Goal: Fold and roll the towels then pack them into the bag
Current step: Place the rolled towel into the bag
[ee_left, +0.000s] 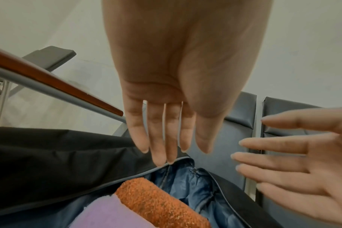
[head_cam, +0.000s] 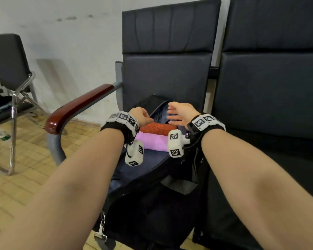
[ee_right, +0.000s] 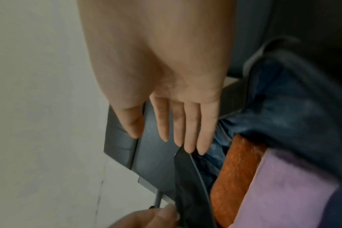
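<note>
A dark bag (head_cam: 152, 204) lies open on a chair seat, its blue lining showing. Inside it, a rolled orange towel (head_cam: 157, 127) lies at the far side, with a folded purple towel (head_cam: 154, 142) against its near side. My left hand (head_cam: 140, 116) hovers over the bag's left rim. In the left wrist view its fingers (ee_left: 162, 138) are straight, with the tips at the zipper edge of the bag (ee_left: 49, 154). My right hand (head_cam: 181, 112) is above the bag's far end, with fingers (ee_right: 176, 123) straight and spread, holding nothing. Both towels, orange (ee_right: 234, 177) and purple (ee_right: 283, 192), lie below it.
The chair has a red-brown armrest (head_cam: 79, 105) to the left of the bag and a dark backrest (head_cam: 166, 78) behind it. A second dark seat (head_cam: 269, 87) adjoins on the right. Another chair (head_cam: 7, 60) with clutter stands far left on the wooden floor. A metal strap clip (head_cam: 101, 230) hangs from the bag.
</note>
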Motion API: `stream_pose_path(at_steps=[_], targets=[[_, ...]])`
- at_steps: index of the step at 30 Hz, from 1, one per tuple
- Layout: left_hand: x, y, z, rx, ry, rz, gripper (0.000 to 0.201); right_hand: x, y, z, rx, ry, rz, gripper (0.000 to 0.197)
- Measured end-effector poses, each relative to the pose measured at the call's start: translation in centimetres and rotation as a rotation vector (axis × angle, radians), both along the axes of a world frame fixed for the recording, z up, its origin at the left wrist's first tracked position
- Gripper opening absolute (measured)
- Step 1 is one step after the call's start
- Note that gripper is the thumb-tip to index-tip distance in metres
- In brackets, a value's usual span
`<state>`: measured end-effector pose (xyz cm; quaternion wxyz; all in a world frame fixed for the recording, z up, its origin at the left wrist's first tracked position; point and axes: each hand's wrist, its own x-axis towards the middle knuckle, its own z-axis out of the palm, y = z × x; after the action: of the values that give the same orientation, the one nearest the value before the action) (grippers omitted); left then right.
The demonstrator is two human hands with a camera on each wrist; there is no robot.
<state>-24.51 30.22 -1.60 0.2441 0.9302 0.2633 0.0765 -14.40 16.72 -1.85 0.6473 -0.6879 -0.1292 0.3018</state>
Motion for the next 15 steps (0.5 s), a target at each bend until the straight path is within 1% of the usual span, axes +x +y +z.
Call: stream_pose_path(at_steps=[2, 5, 7, 9, 10, 12, 15], targets=[[-0.1, -0.9, 0.0, -0.002, 0.025, 0.001, 0.023, -0.3, -0.8, 0.2, -0.166, -0.129, 0.081, 0.021], [-0.7, -2.8, 0.2, -0.006, 0.071, -0.02, 0.025, -1.0, -3.3, 0.8, -0.342, -0.359, 0.112, 0.014], [-1.0, -4.1, 0.5, 0.01, 0.094, -0.042, 0.025, -1.4, -5.3, 1.4, -0.451, -0.547, 0.128, 0.022], [-1.6, -5.5, 0.8, 0.026, 0.115, -0.064, 0.028, -2.2, -7.5, 2.3, -0.533, -0.691, 0.142, 0.027], [-1.8, -6.4, 1.1, 0.033, 0.118, -0.078, 0.03, -2.6, -8.7, 2.7, -0.561, -0.741, 0.142, 0.027], [-2.2, -8.0, 1.5, 0.06, 0.121, -0.093, 0.034, -3.4, -10.5, 3.4, -0.626, -0.787, 0.153, 0.028], [-3.2, -10.8, 2.2, 0.146, 0.128, -0.123, 0.029, -5.0, -13.6, 3.9, -0.685, -0.828, 0.164, 0.03]])
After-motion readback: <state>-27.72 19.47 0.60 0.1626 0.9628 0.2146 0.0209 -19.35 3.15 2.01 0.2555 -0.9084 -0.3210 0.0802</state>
